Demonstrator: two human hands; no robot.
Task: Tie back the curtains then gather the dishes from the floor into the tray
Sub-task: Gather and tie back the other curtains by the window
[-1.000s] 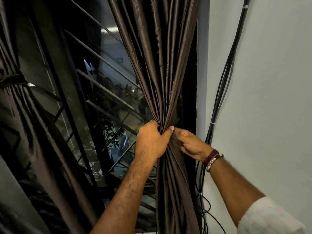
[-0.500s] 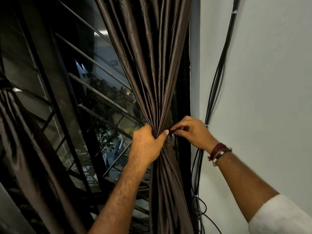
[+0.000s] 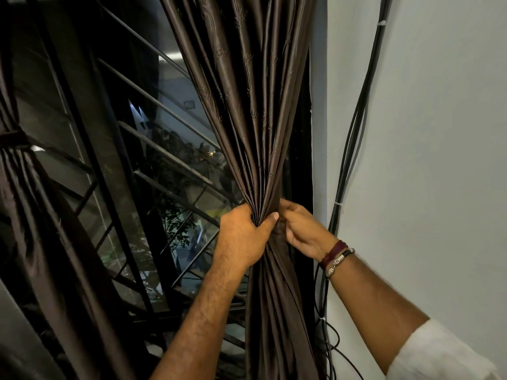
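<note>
Right at the pinch point, the left hand (image 3: 242, 237) is wrapped tightly around the gathered waist of the right curtain (image 3: 255, 105), thumb laid across the front of the bunched folds and the fingers curled out of sight behind them. Just beside it, touching the same bundle from the wall side, the right hand (image 3: 303, 230) curls its fingers into the cloth at the same height; whether it pinches a separate tie band or only the fabric cannot be told. The curtain is a dark brown, satiny weave with a faint sheen and a small embroidered sprig pattern (clearest on the upper pleats). Its folds fan wide above the grip, narrow to a tight neck in the hands, then fall in long soft flutes below.

On the right wrist sit a maroon cord bracelet (image 3: 333, 252) and a beaded metal bracelet (image 3: 338, 263), and a white sleeve (image 3: 439, 355) covers the forearm lower down. Behind that arm, a bundle of smooth black cables (image 3: 356, 127) runs down the matte pale wall (image 3: 439, 160), cinched by white ties.

To the left, a slanted metal window grille (image 3: 153, 138) crosses dark glass with leafy plants beyond. At the far left edge hangs the left curtain (image 3: 24, 201), already cinched by a band.
</note>
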